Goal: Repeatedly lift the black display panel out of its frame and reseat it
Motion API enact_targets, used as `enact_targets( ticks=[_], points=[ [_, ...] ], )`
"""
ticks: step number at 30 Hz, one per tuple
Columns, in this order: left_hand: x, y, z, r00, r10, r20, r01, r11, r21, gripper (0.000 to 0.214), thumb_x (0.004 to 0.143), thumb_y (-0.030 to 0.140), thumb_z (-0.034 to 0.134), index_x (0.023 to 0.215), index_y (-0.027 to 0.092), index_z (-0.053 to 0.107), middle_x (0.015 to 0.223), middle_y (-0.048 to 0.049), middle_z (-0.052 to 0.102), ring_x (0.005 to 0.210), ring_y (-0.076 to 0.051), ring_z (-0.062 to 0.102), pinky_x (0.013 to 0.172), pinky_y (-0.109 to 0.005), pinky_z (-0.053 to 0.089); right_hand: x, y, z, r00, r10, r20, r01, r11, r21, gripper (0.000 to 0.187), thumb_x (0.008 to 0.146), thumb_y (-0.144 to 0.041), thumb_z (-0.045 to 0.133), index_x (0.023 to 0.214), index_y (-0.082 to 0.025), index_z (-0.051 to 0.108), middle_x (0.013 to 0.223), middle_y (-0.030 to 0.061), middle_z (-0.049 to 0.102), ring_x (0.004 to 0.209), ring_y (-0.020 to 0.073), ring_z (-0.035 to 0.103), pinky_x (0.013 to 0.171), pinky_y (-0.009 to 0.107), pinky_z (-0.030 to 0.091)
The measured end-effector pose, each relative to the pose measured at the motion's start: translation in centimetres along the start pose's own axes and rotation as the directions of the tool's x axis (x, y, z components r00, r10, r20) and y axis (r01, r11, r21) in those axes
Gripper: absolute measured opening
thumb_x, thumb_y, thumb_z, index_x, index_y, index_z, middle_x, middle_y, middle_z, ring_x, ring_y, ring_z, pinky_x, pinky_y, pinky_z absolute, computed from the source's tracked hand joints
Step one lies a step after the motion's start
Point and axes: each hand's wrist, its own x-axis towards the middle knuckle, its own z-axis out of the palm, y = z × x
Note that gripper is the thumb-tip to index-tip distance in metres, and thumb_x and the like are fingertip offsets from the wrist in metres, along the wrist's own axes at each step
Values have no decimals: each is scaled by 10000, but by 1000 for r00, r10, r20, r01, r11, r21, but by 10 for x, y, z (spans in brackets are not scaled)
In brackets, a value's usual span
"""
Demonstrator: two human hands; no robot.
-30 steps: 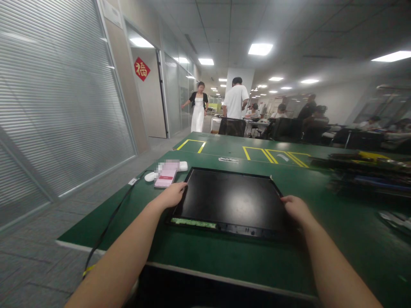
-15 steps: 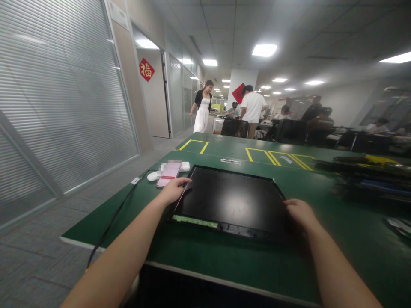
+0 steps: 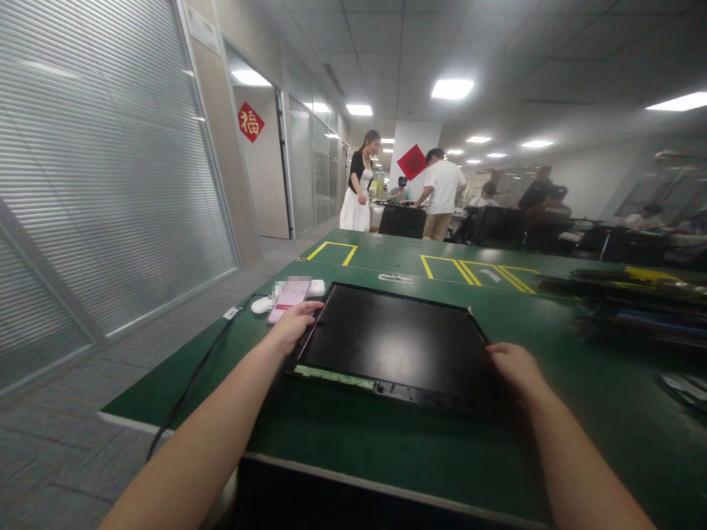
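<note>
A black screen panel (image 3: 398, 338) lies face up on the green table (image 3: 353, 434), with a strip of green circuit board (image 3: 334, 376) exposed along its near edge. At its left side, my left hand (image 3: 292, 324) grips the dark frame between thumb and fingers. My right hand (image 3: 515, 368) pinches the frame on the opposite side, its fingertips partly hidden beneath the edge. Just beyond my left hand rests a phone (image 3: 290, 294) with a pink display, next to white objects.
Dark parts are piled in a blurred stack (image 3: 635, 302) on the right. A black cable (image 3: 193, 383) runs over the table's left edge. Yellow tape outlines (image 3: 469, 271) mark the far tabletop. Several people are in the room behind, one in a white shirt (image 3: 442, 188).
My left hand has slid back from the panel's face to its left edge. My right hand stays on the right edge. In the background, a person in a white dress has moved right.
</note>
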Motion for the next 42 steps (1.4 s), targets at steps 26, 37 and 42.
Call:
enact_targets(
  ticks=[26,37,42],
  points=[
    [-1,6,-4,985,-111,132,142,955,-259,606,760,-26,660,1312,179,517,684,-27,723,531,-193,703,491,-279,587,-8,-11,-5,999,15,32,-15,1000,-26,369,754,-106,516,1033,-147,753,1086,106,724,1030,260,653,840,300,472],
    [-9,10,-2,978,-120,169,152,971,-185,345,729,-3,690,1056,106,712,700,-93,754,548,-210,715,514,-285,595,-3,-5,-2,1000,23,14,-23,1000,10,378,697,-124,542,1007,-171,753,1048,103,730,964,256,669,789,311,491],
    [-8,9,1,984,-139,116,157,974,-165,335,686,-71,622,952,101,732,616,-66,728,456,-169,665,443,-238,551,-4,-5,-2,1000,14,4,-14,1000,7,387,684,-117,540,999,-178,756,1041,98,734,960,249,672,798,309,497]
  ],
)
